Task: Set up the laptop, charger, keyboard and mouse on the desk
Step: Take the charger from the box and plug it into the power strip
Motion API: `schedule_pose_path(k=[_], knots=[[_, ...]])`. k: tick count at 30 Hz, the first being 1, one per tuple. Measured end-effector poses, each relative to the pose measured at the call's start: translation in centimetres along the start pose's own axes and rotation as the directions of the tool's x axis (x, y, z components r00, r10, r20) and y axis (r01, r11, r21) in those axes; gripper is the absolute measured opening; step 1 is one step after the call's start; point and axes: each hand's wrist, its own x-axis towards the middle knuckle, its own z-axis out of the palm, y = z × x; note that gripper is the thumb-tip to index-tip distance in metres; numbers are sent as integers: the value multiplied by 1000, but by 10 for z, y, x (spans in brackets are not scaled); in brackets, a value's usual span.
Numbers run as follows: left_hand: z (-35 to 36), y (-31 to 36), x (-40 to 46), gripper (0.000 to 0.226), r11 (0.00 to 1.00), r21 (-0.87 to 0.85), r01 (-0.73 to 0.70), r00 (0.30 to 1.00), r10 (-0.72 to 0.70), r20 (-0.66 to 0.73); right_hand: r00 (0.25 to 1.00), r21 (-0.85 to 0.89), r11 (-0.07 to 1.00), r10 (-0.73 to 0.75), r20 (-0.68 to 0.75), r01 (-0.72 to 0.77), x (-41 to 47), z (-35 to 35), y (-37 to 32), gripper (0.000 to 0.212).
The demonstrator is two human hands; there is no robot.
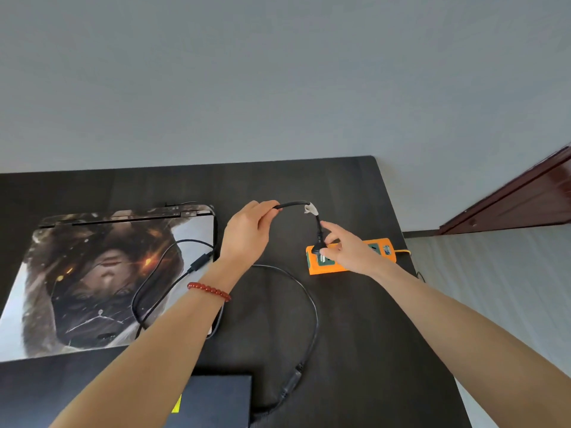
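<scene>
A closed laptop (pixel 102 273) with a picture skin on its lid lies at the left of the dark desk (pixel 355 335). The charger's black brick (pixel 216 400) sits at the near edge. Its thick black cable (pixel 312 304) loops over the desk, while a thinner lead (pixel 154 273) crosses the laptop lid. My left hand (pixel 250 230) grips the raised cable just behind a white tag (pixel 310 208). My right hand (pixel 346 248) pinches the black plug (pixel 318 247), which stands in the left end of an orange power strip (pixel 313 267).
The desk stands against a grey wall. Its right edge runs close past the power strip, whose orange cord (pixel 404 251) drops over that side. A dark red wooden frame (pixel 509 205) and pale floor lie beyond the right edge.
</scene>
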Motion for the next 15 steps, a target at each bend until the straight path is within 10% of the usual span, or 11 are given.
schedule_pose_path(k=[6, 15], knots=[[0, -1, 0, 25, 997, -67, -26, 999, 28, 31, 999, -6, 999, 46, -3, -46, 14, -8, -4, 9], [8, -1, 6, 24, 991, -115, 73, 982, -51, 183, 992, 34, 994, 103, -70, -101, 16, -25, 0, 18]])
